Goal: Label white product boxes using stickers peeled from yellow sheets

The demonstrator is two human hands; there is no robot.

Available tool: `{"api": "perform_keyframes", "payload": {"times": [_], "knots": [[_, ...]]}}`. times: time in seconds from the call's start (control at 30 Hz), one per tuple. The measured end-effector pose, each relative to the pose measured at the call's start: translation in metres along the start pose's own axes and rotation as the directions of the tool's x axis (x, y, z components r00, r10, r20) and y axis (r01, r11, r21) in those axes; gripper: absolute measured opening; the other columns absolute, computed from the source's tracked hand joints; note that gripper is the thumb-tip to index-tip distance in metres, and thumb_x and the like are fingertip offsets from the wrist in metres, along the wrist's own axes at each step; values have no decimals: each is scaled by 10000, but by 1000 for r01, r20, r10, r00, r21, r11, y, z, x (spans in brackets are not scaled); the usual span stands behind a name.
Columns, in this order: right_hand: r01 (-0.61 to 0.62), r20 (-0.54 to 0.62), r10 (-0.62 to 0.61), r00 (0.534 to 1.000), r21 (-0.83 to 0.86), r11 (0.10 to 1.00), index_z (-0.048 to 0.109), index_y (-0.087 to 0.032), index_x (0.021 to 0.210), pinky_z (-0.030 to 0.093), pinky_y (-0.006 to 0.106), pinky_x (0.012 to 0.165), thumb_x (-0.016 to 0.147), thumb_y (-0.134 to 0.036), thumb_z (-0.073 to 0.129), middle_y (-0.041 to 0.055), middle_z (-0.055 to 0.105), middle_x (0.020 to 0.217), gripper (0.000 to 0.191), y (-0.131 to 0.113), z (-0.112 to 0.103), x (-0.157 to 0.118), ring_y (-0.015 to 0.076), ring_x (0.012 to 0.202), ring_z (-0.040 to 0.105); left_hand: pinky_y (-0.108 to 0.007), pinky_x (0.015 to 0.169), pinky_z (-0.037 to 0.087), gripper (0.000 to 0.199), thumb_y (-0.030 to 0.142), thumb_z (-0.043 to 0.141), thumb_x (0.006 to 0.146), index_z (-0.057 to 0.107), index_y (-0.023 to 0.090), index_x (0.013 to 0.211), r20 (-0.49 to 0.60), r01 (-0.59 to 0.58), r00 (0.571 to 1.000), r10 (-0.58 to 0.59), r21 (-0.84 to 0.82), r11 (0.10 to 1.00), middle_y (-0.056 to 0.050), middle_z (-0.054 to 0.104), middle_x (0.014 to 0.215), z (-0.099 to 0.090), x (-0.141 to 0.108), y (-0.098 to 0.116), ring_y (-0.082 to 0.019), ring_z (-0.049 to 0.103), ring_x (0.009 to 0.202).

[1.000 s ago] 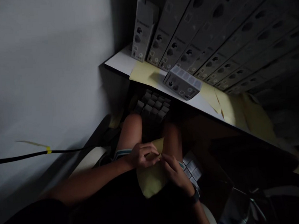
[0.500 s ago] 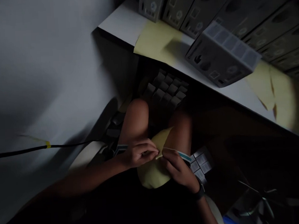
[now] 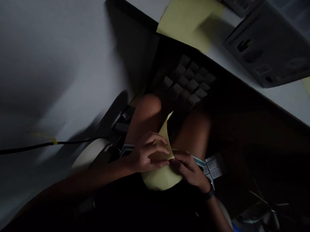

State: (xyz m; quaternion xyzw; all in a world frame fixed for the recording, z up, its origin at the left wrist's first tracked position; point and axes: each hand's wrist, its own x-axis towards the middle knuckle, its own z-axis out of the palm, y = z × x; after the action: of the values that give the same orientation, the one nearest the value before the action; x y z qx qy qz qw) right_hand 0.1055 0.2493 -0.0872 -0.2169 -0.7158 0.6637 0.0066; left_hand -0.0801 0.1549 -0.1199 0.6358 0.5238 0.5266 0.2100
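A yellow sheet of paper (image 3: 159,180) lies curved across my lap, with one corner standing up in a bent point between my knees. My left hand (image 3: 150,153) rests against it with fingers spread, the fingertips near the raised fold. On the other side, my right hand (image 3: 188,168) has its thumb and fingers closed on the sheet's edge at that fold. The right fingertips are partly hidden in shadow. A dark watch (image 3: 210,189) is on the right wrist.
A white table (image 3: 282,103) runs along the upper right, bearing a grey printed box (image 3: 269,53) and another yellow sheet (image 3: 186,19). Small boxes (image 3: 187,82) stand in rows beneath. A black cable (image 3: 77,142) crosses from the wall at left; more small boxes (image 3: 214,166) are beside my right thigh.
My left hand has gone from a pinch to spread fingers on the paper. The paper's far corner now stands up. The view has shifted, bringing the table and box nearer.
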Motion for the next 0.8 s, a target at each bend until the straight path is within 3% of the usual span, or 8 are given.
{"api": "perform_keyframes", "payload": {"times": [0.2, 0.43, 0.8], "knots": [[50, -164, -83, 983, -198, 979, 368, -171, 665, 296, 260, 600, 1009, -288, 394, -7, 400, 627, 365, -8, 17, -19, 104, 605, 387, -187, 695, 483, 115, 225, 673, 835, 616, 133, 876, 88, 34, 996, -21, -142, 989, -24, 614, 814, 9, 2, 11, -70, 573, 748], [-49, -321, -86, 943, -391, 919, 372, -186, 705, 277, 280, 586, 984, -203, 406, 5, 448, 643, 282, -14, 21, -48, 120, 604, 399, -180, 686, 499, 100, 222, 622, 866, 646, 130, 835, 261, -19, 964, 53, -130, 991, -21, 665, 799, 26, 23, 15, -70, 610, 720], [-154, -528, -43, 848, -323, 934, 343, -186, 728, 261, 273, 590, 935, -129, 435, 1, 426, 668, 233, -1, 26, -76, 118, 615, 384, -183, 667, 481, 91, 164, 580, 869, 644, 123, 819, 415, -8, 903, 110, -239, 971, -19, 647, 763, 59, 45, 17, -67, 591, 710]]}}
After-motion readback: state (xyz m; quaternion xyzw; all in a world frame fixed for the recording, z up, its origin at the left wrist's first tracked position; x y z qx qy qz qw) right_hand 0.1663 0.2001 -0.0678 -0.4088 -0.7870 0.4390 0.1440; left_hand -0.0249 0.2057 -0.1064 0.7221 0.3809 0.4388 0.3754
